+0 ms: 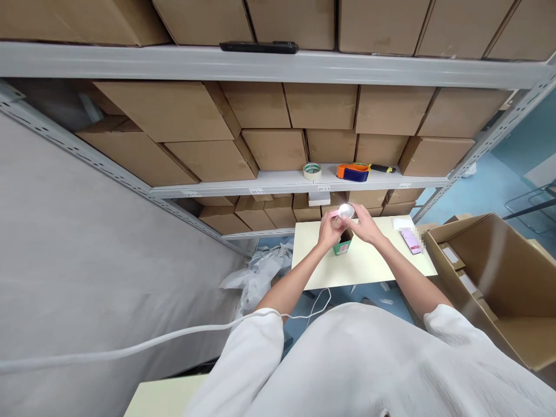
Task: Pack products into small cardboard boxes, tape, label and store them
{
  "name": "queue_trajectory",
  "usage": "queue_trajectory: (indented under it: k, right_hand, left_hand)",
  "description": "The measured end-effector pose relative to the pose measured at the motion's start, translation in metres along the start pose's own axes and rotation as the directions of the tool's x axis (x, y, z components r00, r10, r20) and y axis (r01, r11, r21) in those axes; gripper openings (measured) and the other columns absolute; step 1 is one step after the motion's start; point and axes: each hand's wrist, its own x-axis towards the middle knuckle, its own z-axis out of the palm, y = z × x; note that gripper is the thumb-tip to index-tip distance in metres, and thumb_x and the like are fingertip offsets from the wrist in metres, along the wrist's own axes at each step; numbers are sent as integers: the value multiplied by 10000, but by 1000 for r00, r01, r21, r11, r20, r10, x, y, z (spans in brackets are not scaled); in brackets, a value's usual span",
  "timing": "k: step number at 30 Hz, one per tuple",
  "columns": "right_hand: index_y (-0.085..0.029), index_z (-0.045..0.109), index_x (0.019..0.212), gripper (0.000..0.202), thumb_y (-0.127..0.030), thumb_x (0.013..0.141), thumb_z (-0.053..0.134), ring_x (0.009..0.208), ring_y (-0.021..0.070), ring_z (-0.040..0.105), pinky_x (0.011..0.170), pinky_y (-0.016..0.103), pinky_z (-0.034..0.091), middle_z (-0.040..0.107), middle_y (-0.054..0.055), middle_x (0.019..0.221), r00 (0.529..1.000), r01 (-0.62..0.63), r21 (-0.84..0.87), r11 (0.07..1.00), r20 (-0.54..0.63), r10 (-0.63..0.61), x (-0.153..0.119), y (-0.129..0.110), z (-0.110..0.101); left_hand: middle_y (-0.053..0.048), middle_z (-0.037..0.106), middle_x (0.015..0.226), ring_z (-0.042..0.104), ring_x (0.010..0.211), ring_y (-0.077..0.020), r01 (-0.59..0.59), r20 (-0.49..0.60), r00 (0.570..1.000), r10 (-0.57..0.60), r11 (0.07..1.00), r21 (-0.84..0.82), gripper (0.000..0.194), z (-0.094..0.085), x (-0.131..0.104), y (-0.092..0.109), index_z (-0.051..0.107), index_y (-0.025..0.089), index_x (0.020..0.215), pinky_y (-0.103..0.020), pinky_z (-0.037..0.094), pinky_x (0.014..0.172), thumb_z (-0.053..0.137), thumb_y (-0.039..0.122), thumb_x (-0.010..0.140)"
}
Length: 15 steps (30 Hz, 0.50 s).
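Note:
My left hand (330, 230) and my right hand (364, 225) are both closed round a small round object with a shiny silver-white top (346, 211). A bit of pink shows at its left side, by my left fingers. Just below my hands, a small green box (342, 248) with a dark opening stands on the pale yellow table (369, 263). A phone with a pink-purple screen (410, 241) lies near the table's right edge, beside a white sheet.
Ahead is a metal shelf (278, 186) full of cardboard boxes, with a tape roll (311, 171) and an orange-and-blue item (353, 172) on it. A large open carton (512, 278) stands at right. Plastic wrap (263, 275) lies at left, and a white cable (174, 335) crosses my left arm.

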Motion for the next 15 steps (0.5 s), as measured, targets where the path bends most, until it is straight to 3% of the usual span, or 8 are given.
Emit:
queue_trajectory:
  k: [5,9,15]
  right_hand:
    - [-224,543,1551,789,-689,932,694,1305,350,637,1100,505,529,656,164,1459,989,-128,-109,986,-86,119,4,-10,8]
    - [-221,590,1492,700,-621,928,700,1296,366,649,1103,519,534,685,166,1410,980,-149,-122,981,-147,131,11,-3,14]
    - [-217,614,1453,635,-490,888,711,1179,353,693,1070,519,555,731,144,1279,975,-118,-112,987,-203,93,21,18,4]
  left_hand:
    - [-104,692,1279,648,1222,-336,73,7,997,-76,982,174,444,1,1,14,645,260,1262,-459,515,1044,828,301,860]
    - [-127,683,1302,624,1246,-361,83,23,996,-91,968,238,418,4,5,19,639,253,1280,-477,483,1075,795,300,895]
    - [-135,631,1377,595,1309,-339,38,125,990,-60,985,170,579,6,13,-4,575,238,1392,-469,486,1121,789,210,855]
